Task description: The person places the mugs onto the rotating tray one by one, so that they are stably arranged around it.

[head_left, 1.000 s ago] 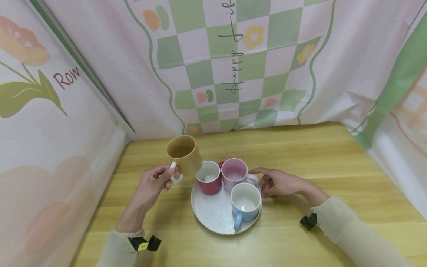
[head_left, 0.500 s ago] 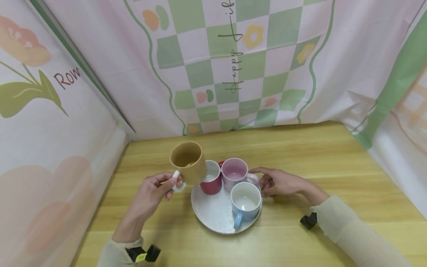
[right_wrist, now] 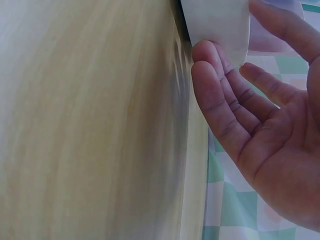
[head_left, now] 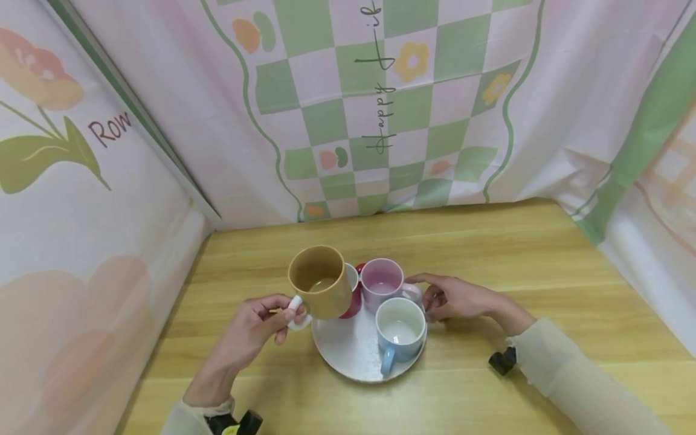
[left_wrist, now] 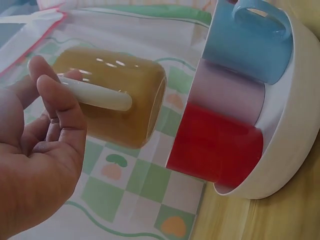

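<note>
My left hand pinches the white handle of a mustard-yellow mug, held in the air at the left of a round white tray. In the left wrist view the yellow mug is apart from the tray. Behind it, partly hidden in the head view, a red mug stands on the tray. Beside that are a pink mug and a light blue mug with its handle towards me. My right hand is at the tray's right edge; its loosely extended fingers touch the outer wall.
Everything stands on a wooden table. A patterned cloth hangs along the back edge, and another cloth hangs at the left. Table surface extends to both sides of the tray.
My left hand has moved the yellow mug right and towards me, so it now covers more of the red mug. The right hand and the tray have stayed put.
</note>
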Demonstrator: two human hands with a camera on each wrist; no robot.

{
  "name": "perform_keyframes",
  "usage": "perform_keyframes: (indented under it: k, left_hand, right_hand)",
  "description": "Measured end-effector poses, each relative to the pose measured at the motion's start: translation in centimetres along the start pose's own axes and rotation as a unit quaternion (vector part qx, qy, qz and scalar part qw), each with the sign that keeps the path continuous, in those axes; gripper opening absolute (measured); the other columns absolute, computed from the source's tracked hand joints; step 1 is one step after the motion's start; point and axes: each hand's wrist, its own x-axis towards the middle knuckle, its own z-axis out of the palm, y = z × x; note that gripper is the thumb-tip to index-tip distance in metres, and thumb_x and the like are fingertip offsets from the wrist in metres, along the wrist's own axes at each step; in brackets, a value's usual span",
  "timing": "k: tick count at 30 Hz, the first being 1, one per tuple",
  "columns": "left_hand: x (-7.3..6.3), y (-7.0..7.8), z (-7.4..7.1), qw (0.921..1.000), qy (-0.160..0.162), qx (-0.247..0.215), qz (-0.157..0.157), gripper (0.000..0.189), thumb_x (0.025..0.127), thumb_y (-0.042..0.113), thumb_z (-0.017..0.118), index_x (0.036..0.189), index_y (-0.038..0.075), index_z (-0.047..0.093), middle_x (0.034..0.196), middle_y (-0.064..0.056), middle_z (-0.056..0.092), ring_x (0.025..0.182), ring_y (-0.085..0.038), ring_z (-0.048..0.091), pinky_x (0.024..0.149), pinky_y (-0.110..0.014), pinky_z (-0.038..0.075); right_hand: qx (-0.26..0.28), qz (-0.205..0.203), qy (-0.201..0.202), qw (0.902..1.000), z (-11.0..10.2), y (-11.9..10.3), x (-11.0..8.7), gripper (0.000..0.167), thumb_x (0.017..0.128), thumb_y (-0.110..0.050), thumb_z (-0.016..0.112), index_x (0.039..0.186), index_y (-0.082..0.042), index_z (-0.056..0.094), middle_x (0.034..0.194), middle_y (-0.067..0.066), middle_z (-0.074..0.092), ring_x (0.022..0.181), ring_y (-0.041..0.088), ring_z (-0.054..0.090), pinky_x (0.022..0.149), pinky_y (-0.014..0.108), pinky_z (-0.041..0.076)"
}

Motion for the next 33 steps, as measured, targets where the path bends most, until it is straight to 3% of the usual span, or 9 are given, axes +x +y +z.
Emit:
perform_keyframes:
  k: [4,11,14,18,25,33]
  left_hand:
    - [-0.2,-0.1,0.1,0.9986,-0.038,-0.015,0.032,0.017,0.100,0.004,0.055,0.104,-0.011,0.064,0.096,0.002,0.071,0.062,0.000,0.054,0.058,-0.018,0.047]
    - [-0.4,-0.5,0.4,0.9956,-0.083,-0.016,0.041,0.017,0.099,0.002,0.056,0.106,-0.011,0.065,0.099,-0.001,0.071,0.063,0.001,0.056,0.061,-0.020,0.050]
    - [-0.5,-0.8,0.6,0.9942,-0.095,-0.020,0.045,0.016,0.098,0.000,0.056,0.105,-0.011,0.065,0.098,-0.003,0.070,0.064,0.001,0.056,0.059,-0.020,0.050]
    - [-0.5,-1.3,1.0,0.9941,-0.104,-0.017,0.025,0.016,0.098,0.003,0.058,0.107,-0.008,0.066,0.097,-0.005,0.071,0.064,0.000,0.056,0.058,-0.018,0.050]
    - [-0.3,-2.9,1.6,0.9898,-0.137,-0.019,0.036,0.017,0.098,0.002,0.058,0.107,-0.010,0.065,0.094,-0.032,0.066,0.065,0.002,0.057,0.054,-0.017,0.050]
    - [-0.3,-4.4,1.4,0.9883,-0.146,-0.013,0.042,0.017,0.097,0.000,0.057,0.109,-0.009,0.066,0.097,-0.033,0.066,0.066,0.002,0.058,0.054,-0.023,0.053]
  right_hand:
    - [-0.002,0.000,0.001,1.0000,0.0,0.1,0.0,0.075,0.086,-0.008,0.073,0.152,-0.015,0.037,0.098,0.008,0.067,0.087,0.019,0.066,0.069,0.030,0.059]
    - [0.000,-0.003,-0.002,1.0000,0.1,0.0,-0.1,0.075,0.087,-0.008,0.073,0.152,-0.013,0.036,0.099,0.008,0.067,0.087,0.019,0.067,0.070,0.030,0.059]
    - [0.000,-0.004,-0.002,1.0000,0.1,0.0,-0.1,0.075,0.087,-0.009,0.073,0.152,-0.013,0.036,0.099,0.008,0.067,0.088,0.019,0.067,0.071,0.030,0.059]
    - [-0.001,-0.004,0.000,1.0000,0.1,0.1,0.0,0.075,0.087,-0.009,0.073,0.152,-0.014,0.036,0.100,0.008,0.067,0.088,0.019,0.067,0.071,0.030,0.059]
    - [-0.005,-0.005,0.001,1.0000,0.1,0.1,0.0,0.075,0.087,-0.009,0.073,0.152,-0.014,0.036,0.100,0.007,0.067,0.088,0.018,0.067,0.071,0.029,0.059]
    - [-0.008,-0.011,0.000,0.9999,0.1,0.0,0.0,0.076,0.087,-0.009,0.072,0.152,-0.013,0.035,0.099,0.007,0.067,0.088,0.017,0.067,0.071,0.029,0.059]
